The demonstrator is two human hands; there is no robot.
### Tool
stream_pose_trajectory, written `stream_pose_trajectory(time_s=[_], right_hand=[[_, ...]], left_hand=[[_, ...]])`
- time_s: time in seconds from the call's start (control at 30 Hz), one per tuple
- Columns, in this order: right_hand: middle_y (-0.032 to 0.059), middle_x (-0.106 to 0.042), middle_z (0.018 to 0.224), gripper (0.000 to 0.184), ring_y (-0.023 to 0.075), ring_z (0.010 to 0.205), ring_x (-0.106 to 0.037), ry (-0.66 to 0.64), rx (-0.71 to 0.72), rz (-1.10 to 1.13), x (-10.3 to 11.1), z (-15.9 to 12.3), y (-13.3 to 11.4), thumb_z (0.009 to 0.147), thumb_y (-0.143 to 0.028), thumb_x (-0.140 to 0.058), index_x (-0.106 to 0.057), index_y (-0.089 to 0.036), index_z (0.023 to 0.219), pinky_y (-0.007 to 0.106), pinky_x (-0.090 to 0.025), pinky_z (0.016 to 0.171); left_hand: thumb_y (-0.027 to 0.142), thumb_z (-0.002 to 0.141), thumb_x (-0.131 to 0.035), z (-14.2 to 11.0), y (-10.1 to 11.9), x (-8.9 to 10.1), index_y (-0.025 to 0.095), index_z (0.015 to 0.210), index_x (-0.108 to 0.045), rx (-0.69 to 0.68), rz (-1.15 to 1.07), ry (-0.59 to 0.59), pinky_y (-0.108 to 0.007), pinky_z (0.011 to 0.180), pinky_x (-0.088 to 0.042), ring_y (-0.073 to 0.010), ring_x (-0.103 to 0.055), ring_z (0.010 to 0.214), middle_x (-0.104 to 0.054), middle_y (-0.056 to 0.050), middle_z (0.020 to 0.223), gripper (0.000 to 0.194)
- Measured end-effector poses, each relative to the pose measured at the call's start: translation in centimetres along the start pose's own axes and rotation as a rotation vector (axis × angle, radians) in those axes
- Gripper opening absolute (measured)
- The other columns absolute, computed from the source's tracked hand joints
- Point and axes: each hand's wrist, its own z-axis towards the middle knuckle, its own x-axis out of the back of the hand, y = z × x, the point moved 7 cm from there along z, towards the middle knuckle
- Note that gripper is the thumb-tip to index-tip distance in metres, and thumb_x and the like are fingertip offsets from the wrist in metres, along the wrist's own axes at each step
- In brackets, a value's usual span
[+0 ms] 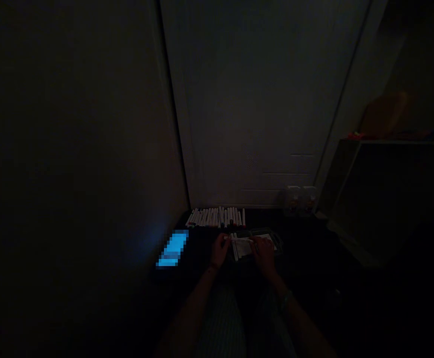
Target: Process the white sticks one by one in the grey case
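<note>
The picture is very dark. A white marker (242, 240) lies crosswise between my two hands. Its left end is pinched by my left hand (221, 247), and its right end is in the fingers of my right hand (264, 252). Below it is a clear plastic case (278, 241) with a pale sheet inside. A couple of white markers (234, 251) stand side by side at the case's left part, close to my left fingers. Behind my left hand, a row of several white markers (211, 218) with dark and coloured caps lies along the wall.
A glowing blurred screen (172, 249) lies to the left. Two small clear packages (300, 200) stand against the back wall at right. Farther right rises a dark cabinet (366, 199) with an orange-brown object (384, 115) on top.
</note>
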Motion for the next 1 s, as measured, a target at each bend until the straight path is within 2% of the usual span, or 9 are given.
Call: stream_pose_trajectory(time_s=[0.3, 0.47, 0.63, 1.0], right_hand=[[0.0057, -0.062, 0.093, 0.03, 0.0165, 0.085, -0.056, -0.046, -0.098, 0.131, -0.9, -0.3, 1.3, 0.089, -0.033, -0.031, -0.056, -0.019, 0.1, 0.026, -0.04, 0.075], [0.0049, -0.063, 0.092, 0.03, 0.016, 0.082, -0.059, -0.093, -0.097, 0.188, -1.0, -0.6, 0.8, 0.089, -0.034, -0.032, -0.056, -0.02, 0.099, 0.025, -0.041, 0.072], [0.0048, -0.063, 0.095, 0.03, 0.0167, 0.086, -0.058, -0.135, -0.094, 0.264, -1.2, -0.5, 0.5, 0.088, -0.036, -0.034, -0.056, -0.021, 0.1, 0.026, -0.042, 0.076], [0.0073, -0.061, 0.097, 0.032, 0.0174, 0.088, -0.056, -0.023, -0.207, 0.392, -0.8, -0.2, 2.0, 0.087, -0.035, -0.033, -0.057, -0.018, 0.098, 0.028, -0.043, 0.076]], left_hand=[[0.043, 0.08, -0.041, -0.1, -0.3, -1.0, 0.02, 0.081, -0.053, -0.085, -0.014, -0.096, -0.022, 0.066, -0.041, -0.0122, -0.055, 0.069, -0.058, 0.002, 0.069, 0.027], [0.042, 0.08, -0.041, 0.0, -0.5, -0.8, 0.02, 0.083, -0.054, -0.097, 0.025, -0.05, -0.023, 0.069, -0.041, -0.0128, -0.055, 0.073, -0.059, 0.001, 0.076, 0.026], [0.039, 0.082, -0.039, 0.1, -0.7, -0.5, 0.02, 0.087, -0.055, -0.098, 0.033, -0.008, -0.025, 0.073, -0.041, -0.0138, -0.056, 0.079, -0.061, -0.001, 0.082, 0.025], [0.035, 0.082, -0.042, -0.2, 0.3, -0.5, 0.023, 0.092, -0.056, -0.129, 0.24, -0.024, -0.032, 0.085, -0.036, -0.016, -0.054, 0.091, -0.061, -0.001, 0.093, 0.02]])
